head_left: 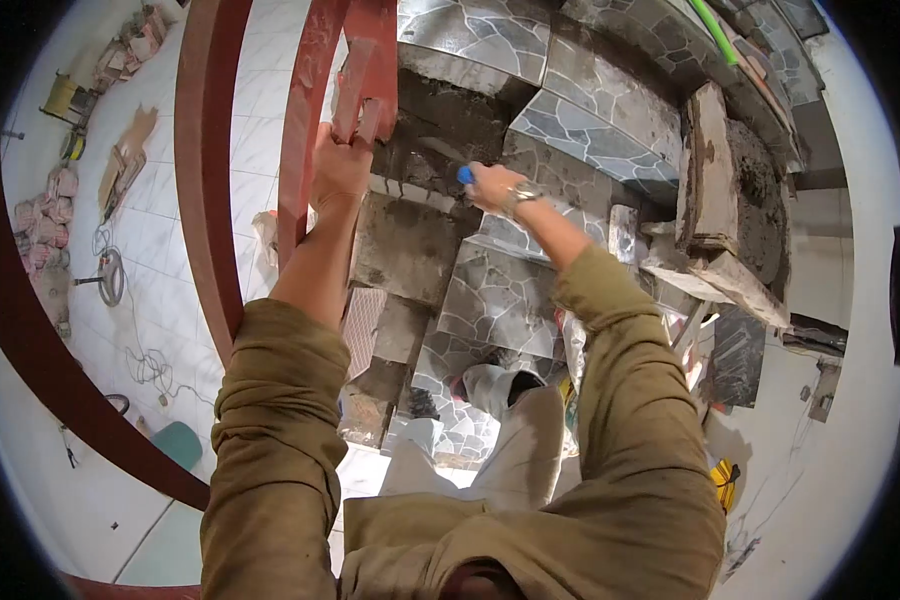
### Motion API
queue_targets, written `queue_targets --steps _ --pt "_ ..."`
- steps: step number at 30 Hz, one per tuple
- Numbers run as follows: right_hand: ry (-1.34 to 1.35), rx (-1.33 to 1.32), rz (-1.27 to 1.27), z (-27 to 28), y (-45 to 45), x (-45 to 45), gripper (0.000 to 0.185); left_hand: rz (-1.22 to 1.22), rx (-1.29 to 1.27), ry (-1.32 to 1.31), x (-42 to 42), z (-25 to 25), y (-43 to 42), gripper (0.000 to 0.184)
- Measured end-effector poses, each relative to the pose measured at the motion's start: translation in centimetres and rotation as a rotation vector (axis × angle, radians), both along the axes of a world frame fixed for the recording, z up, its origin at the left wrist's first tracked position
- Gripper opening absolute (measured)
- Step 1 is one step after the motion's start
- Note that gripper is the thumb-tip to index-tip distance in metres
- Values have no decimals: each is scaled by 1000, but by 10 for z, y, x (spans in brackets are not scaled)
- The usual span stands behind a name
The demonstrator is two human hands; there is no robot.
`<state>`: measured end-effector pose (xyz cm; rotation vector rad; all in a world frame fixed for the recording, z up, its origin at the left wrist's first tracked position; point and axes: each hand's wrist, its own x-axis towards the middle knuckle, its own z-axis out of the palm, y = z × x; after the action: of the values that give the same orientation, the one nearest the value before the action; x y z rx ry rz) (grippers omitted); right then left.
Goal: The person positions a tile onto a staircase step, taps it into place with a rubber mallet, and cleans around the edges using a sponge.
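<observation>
My left hand (340,172) is closed around a part of the red metal frame (300,130) at upper left centre. In my right hand (494,187) is a trowel with a blue handle end (465,175). Its blade (438,148) lies over dark wet mortar (435,115) on a step. Below the mortar is a bare concrete step (402,245). Stone-patterned tiles (500,290) cover the steps beside and below it.
A wooden mortar trough (712,165) stands at right. Red curved beams (208,150) cross the left side. On the white floor are a wheel-shaped object (111,278), cables and pinkish bundles (45,225). A green strip (712,30) lies at upper right.
</observation>
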<state>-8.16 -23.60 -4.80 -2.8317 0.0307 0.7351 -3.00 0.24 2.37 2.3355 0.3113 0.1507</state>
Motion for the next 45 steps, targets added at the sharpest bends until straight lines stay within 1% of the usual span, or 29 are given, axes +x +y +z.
queue_targets --steps 2,4,7,10,12,14,15,16,17,18,20,22,23,25,26,28,29,30,32,34,35,37,38,39,42,43,44,45 --pt "66 -30 -26 16 -28 -26 30 5 25 13 -1 4 0 22" --pt "95 -139 -25 37 -51 -43 30 11 -32 44 -5 11 -2 23" --pt "138 -261 55 68 -66 -53 31 -41 -63 24 -3 14 -2 27" --pt "96 -76 93 96 -20 -46 29 -52 -13 41 -3 5 0 30" --pt "6 -11 166 90 26 -32 27 -14 34 19 1 4 1 27" --pt "-68 -13 172 53 65 -8 29 33 65 -21 0 -2 -3 20" --pt "-77 -24 168 36 68 -1 30 35 86 -30 1 -7 -2 19" --pt "-83 -34 164 20 69 5 31 -6 128 -72 2 -12 0 26" --pt "-87 -41 157 8 67 9 33 -8 130 -97 2 -14 1 22" --pt "-66 8 147 1 49 3 32 -9 129 -118 2 -17 2 19" --pt "-42 -9 80 4 11 -24 32 -1 119 -51 0 -6 0 21" --pt "55 -6 32 11 -30 -52 31 -4 107 -12 -4 2 -2 22" --pt "47 -50 41 19 -48 -65 31 4 113 -46 -3 -1 -2 27" --pt "25 -146 43 35 -75 -95 31 -5 155 -80 -2 -2 -2 28" --pt "-90 -42 -20 38 -84 -114 31 -17 193 -97 -3 -1 -3 28" --pt "-322 146 -154 46 -101 -166 31 -119 169 -59 6 -17 7 26" --pt "38 490 -599 102 -88 -183 33 -118 157 -125 7 -20 6 20" --pt "-19 558 -741 95 -97 -211 32 -112 143 -192 8 -23 5 15" --pt "-160 717 -986 58 -118 -252 31 -79 258 -288 6 -25 3 17" --pt "-220 755 -1179 50 -121 -281 29 -23 252 -191 4 -19 -1 19" --pt "-246 779 -1279 47 -121 -292 28 -28 254 -205 8 -25 1 21" --pt "-353 705 -1206 42 -118 -302 26 -59 271 -229 9 -31 4 21" --pt "-408 666 -1169 49 -113 -302 26 -74 284 -259 10 -32 5 21" --pt "-356 684 -1086 61 -109 -303 29 -88 284 -238 16 -39 9 26" --pt "-512 762 -1047 148 -94 -297 40 -109 303 -284 18 -45 11 28" --pt "-563 664 -1089 181 -102 -300 45 -76 311 -279 11 -36 5 27" --pt "-614 561 -1126 214 -126 -303 50 -104 307 -272 19 -43 12 27" --pt "-583 449 -1206 242 -154 -310 50 -117 308 -285 19 -44 11 27"
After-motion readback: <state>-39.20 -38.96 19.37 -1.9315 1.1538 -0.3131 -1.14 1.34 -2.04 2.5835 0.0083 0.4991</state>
